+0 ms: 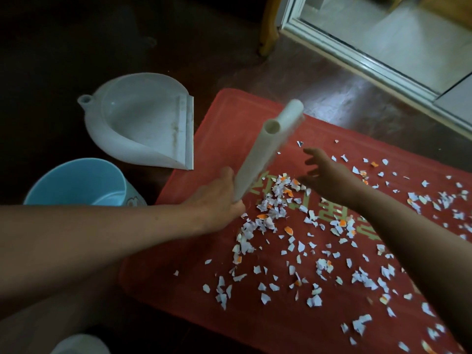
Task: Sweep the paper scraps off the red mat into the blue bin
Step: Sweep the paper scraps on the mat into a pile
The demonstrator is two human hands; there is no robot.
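Left hand (217, 200) grips a white brush handle (263, 154) at frame centre; right hand (324, 172) hovers spread-fingered over paper scraps (275, 200) on the red mat (229, 116). Blue bin (76, 182) sits lower left, below the dustpan (143, 118).

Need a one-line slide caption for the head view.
Left hand grips a white brush above paper scraps on the red mat.

Your mat (229, 290) lies on the floor (319, 80) in front of you, with paper scraps (281, 226) strewn over its middle and right. The dustpan (143, 118) sits on the floor just off the mat's left edge, and the bin (76, 185) stands nearer you, beside the dustpan. A door frame (370, 65) runs behind the mat on the right.
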